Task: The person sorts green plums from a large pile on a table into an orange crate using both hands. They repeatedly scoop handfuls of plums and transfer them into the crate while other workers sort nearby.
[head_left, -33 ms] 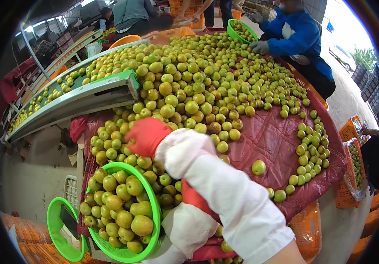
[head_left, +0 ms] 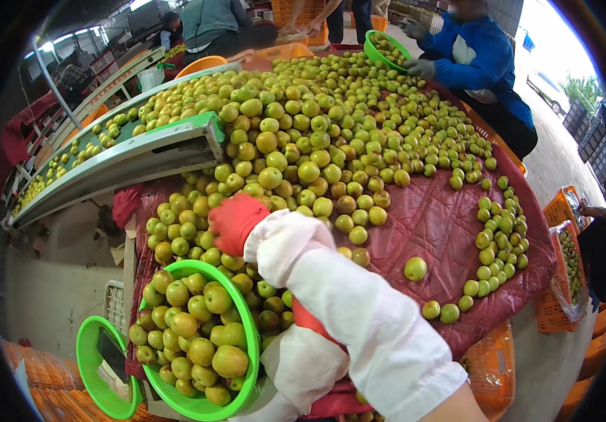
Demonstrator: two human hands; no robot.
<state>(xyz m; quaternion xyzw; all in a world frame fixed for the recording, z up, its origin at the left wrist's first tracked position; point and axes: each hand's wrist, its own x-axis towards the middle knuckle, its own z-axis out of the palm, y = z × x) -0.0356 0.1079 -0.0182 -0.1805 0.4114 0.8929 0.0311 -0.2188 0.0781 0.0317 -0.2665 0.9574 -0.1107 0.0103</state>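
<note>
Head view: red-gloved right hand (head_left: 235, 221) grasping round green fruit (head_left: 303, 172); left hand's grip probably hidden under sleeve.

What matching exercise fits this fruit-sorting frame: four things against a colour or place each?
Things:
1. right hand
2. near basket
3. cloth
4. co-worker's basket

Descriptions:
A. dark red, spread under the loose green fruit
B. in a red glove with a white sleeve, on the fruit pile
C. green, held up at the far side by grey-gloved hands
D. green, full of fruit, at the near edge of the table

Pairs: 1-B, 2-D, 3-A, 4-C
</note>
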